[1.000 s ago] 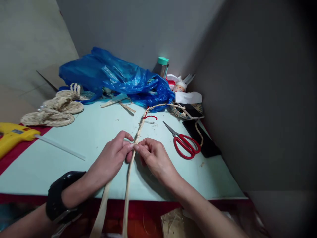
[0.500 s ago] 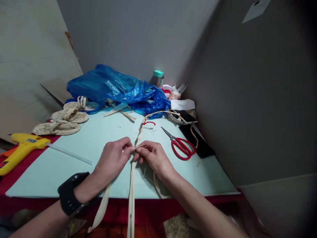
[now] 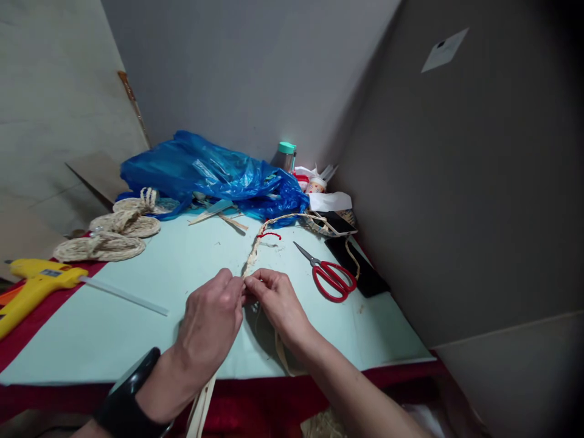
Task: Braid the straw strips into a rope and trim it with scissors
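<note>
A pale plaited cord (image 3: 253, 252) runs from the back of the table toward me, with a red tie (image 3: 272, 235) round it near its bend. At its near end my left hand (image 3: 212, 319) and my right hand (image 3: 276, 301) meet, fingertips pinched together on the fibre strands. Loose strands (image 3: 201, 404) hang past the table edge beneath my left wrist. Another pale strip (image 3: 281, 353) trails below my right hand. The exact grip point is partly hidden by my fingers. Red-handled scissors (image 3: 333, 277) lie to the right of my right hand.
On the left lie a yellow glue gun (image 3: 43, 280) with a glue stick (image 3: 128, 296) and several coiled fibre soles (image 3: 100, 246). A blue plastic bag (image 3: 201, 167), a bottle (image 3: 285, 157) and a phone (image 3: 340, 223) sit at the back. Walls close in behind and right.
My left hand has turned over, knuckles up, and the long strands have swung from the middle to the left beneath it. My right hand keeps its pinch. The view has shifted slightly.
</note>
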`<state>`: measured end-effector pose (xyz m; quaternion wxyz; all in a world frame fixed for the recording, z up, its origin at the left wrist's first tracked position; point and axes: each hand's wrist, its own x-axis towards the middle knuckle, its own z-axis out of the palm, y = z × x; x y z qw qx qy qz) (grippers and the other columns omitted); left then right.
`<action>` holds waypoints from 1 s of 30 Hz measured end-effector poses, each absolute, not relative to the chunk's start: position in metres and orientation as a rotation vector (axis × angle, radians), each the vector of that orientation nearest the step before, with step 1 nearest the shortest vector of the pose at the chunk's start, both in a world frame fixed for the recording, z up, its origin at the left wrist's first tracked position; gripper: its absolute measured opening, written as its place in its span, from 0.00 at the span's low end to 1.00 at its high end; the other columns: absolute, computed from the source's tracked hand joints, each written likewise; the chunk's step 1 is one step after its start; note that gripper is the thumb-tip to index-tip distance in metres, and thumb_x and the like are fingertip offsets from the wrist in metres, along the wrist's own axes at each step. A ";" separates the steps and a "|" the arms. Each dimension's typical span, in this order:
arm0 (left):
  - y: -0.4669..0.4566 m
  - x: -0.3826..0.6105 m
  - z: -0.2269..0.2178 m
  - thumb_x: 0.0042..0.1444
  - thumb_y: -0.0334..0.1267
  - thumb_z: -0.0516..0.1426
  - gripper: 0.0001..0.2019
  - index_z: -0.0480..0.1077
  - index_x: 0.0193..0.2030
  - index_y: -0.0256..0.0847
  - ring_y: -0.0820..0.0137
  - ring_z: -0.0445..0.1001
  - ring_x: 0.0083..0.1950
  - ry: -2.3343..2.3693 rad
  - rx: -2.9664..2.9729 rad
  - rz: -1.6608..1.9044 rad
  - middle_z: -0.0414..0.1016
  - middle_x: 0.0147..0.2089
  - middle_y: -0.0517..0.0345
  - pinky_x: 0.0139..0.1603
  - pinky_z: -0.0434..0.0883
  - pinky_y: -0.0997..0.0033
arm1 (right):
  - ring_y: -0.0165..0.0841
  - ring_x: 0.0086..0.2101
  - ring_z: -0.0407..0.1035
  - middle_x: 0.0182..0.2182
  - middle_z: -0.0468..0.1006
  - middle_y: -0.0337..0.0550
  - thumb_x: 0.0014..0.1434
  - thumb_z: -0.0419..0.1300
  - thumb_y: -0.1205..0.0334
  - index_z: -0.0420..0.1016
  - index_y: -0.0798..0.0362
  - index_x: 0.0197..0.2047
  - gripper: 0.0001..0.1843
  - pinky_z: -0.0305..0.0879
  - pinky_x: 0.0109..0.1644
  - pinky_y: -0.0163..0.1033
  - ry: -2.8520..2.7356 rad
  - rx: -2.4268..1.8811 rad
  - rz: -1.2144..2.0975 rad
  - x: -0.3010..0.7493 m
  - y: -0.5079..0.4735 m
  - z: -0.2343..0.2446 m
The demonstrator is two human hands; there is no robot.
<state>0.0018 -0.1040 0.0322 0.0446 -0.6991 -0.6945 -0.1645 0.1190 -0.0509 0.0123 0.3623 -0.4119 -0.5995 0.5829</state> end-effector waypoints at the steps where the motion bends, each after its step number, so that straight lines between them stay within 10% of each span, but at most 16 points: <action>1: -0.104 0.000 0.032 0.61 0.28 0.46 0.15 0.74 0.35 0.37 0.62 0.75 0.33 -2.113 -2.131 -0.520 0.74 0.32 0.50 0.32 0.66 0.66 | 0.32 0.28 0.71 0.23 0.76 0.42 0.57 0.58 0.57 0.74 0.55 0.27 0.12 0.66 0.36 0.37 -1.521 -1.056 1.528 0.118 -0.052 0.012; 8: -0.108 -0.005 0.033 0.62 0.27 0.49 0.31 0.47 0.71 0.37 0.67 0.77 0.32 -2.028 -2.177 -0.655 0.80 0.37 0.55 0.31 0.67 0.72 | 0.28 0.23 0.67 0.19 0.72 0.38 0.56 0.58 0.58 0.72 0.56 0.29 0.10 0.63 0.34 0.35 -1.444 -1.027 1.628 0.116 -0.056 0.017; 20: -0.131 0.031 0.030 0.54 0.19 0.44 0.33 0.56 0.68 0.37 0.62 0.76 0.36 -1.599 -2.204 -0.113 0.77 0.38 0.49 0.36 0.72 0.65 | 0.29 0.24 0.64 0.23 0.74 0.41 0.48 0.65 0.57 0.70 0.56 0.28 0.11 0.60 0.29 0.34 -1.226 -1.003 1.761 0.121 -0.055 0.019; 25: -0.143 0.011 0.034 0.61 0.28 0.49 0.20 0.62 0.60 0.41 0.66 0.75 0.36 -1.635 -2.456 -0.924 0.78 0.38 0.54 0.40 0.70 0.67 | 0.23 0.18 0.57 0.24 0.77 0.41 0.49 0.66 0.57 0.68 0.56 0.27 0.13 0.51 0.24 0.31 -1.188 -0.981 1.852 0.130 -0.052 0.022; 30: -0.102 -0.017 0.046 0.60 0.39 0.54 0.08 0.69 0.44 0.41 0.65 0.74 0.44 -2.631 -2.463 -1.661 0.76 0.41 0.55 0.47 0.68 0.67 | 0.25 0.22 0.63 0.23 0.76 0.39 0.53 0.65 0.57 0.69 0.56 0.31 0.12 0.55 0.27 0.31 -1.249 -0.901 1.892 0.145 -0.048 0.021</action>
